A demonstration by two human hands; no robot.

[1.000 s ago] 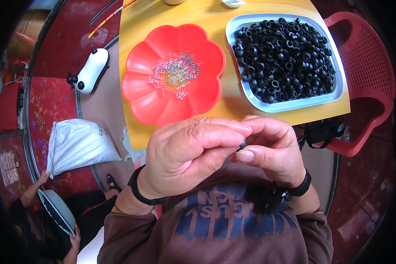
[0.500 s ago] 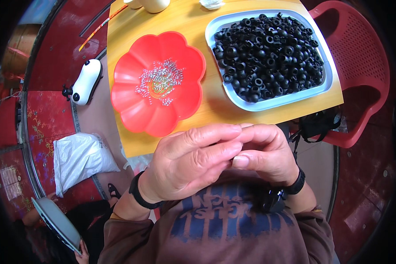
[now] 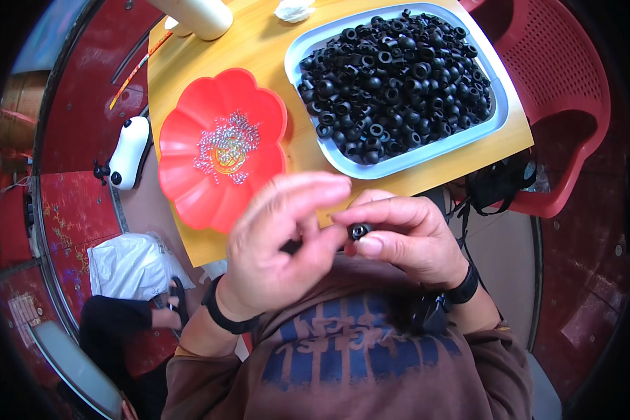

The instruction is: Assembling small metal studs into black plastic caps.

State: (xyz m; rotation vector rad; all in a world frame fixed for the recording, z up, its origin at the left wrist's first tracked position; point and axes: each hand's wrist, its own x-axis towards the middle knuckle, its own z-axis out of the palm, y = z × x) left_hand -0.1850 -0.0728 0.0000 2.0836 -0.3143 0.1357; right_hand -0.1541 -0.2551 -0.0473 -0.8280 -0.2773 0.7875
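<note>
Between the thumb and fingers of my right hand (image 3: 416, 238) is a small black ring-shaped plastic part (image 3: 358, 231), its hollow end facing up. Smeared by motion, my left hand (image 3: 276, 241) is beside it with thumb and forefinger apart, the thumb tip close to the part. A dark patch shows among its lower fingers; whether it is a part or shadow I cannot tell. Beyond the left hand, a red petal-shaped bowl (image 3: 182, 150) holds many tiny shiny silver pieces (image 3: 234, 140). A white tray (image 3: 371, 171) at the right is heaped with black round hollow parts (image 3: 406, 84).
Bowl and tray stand on a yellow wooden table (image 3: 273, 52). At its far side are a pale cylinder (image 3: 203, 15) and crumpled white tissue (image 3: 294, 10). A red plastic chair (image 3: 563, 91) adjoins the right. On the left, a white bag (image 3: 129, 266) lies near another person's leg (image 3: 119, 315).
My left hand has drawn back from my right, uncovering the black part. Bowl and tray sit further left in the view. The other person's leg has come forward by the bag.
</note>
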